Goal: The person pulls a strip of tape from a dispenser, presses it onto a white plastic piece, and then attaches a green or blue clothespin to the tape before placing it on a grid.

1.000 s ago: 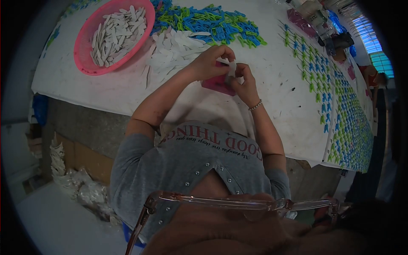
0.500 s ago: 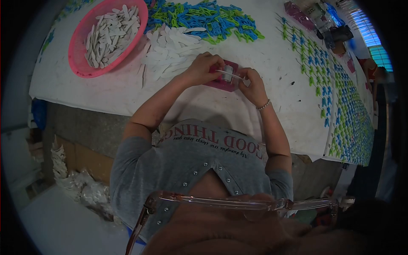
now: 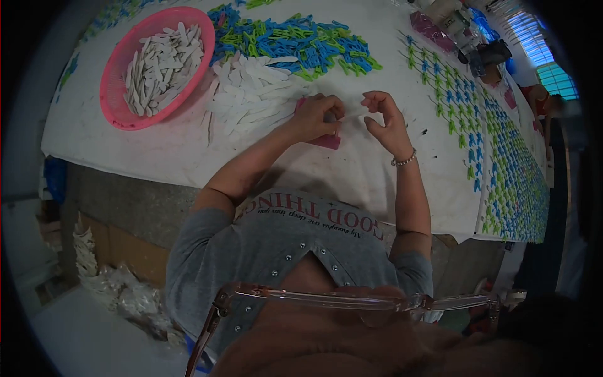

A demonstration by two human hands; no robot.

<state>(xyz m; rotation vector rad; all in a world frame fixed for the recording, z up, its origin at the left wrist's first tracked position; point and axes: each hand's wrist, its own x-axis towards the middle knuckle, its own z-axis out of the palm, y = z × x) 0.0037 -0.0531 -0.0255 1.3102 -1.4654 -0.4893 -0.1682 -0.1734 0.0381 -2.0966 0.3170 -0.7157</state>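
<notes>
My left hand (image 3: pixel 318 118) is curled over a small pink holder (image 3: pixel 327 142) on the table, its thumb and fingers bent toward each other. Most of the holder is covered, and whatever lies between those fingers is too small or hidden to make out. My right hand (image 3: pixel 387 123) hovers just to the right, apart from the holder, with thumb and fingers spread and nothing visible between them. A bracelet (image 3: pixel 404 158) circles the right wrist. Flat white strips (image 3: pixel 248 88) lie heaped beside my left hand.
A pink basket (image 3: pixel 112 94) of white strips stands at left. Blue and green clips (image 3: pixel 295 39) are piled at the back. Rows of similar clips (image 3: pixel 509 182) cover the right side. Bags and dark items (image 3: pixel 493 53) sit at the far right, near another person (image 3: pixel 541 103).
A white strip spanned both hands over the holder; it no longer shows between them. My right hand has moved right and opened. My left hand now covers the holder's white roll-like part.
</notes>
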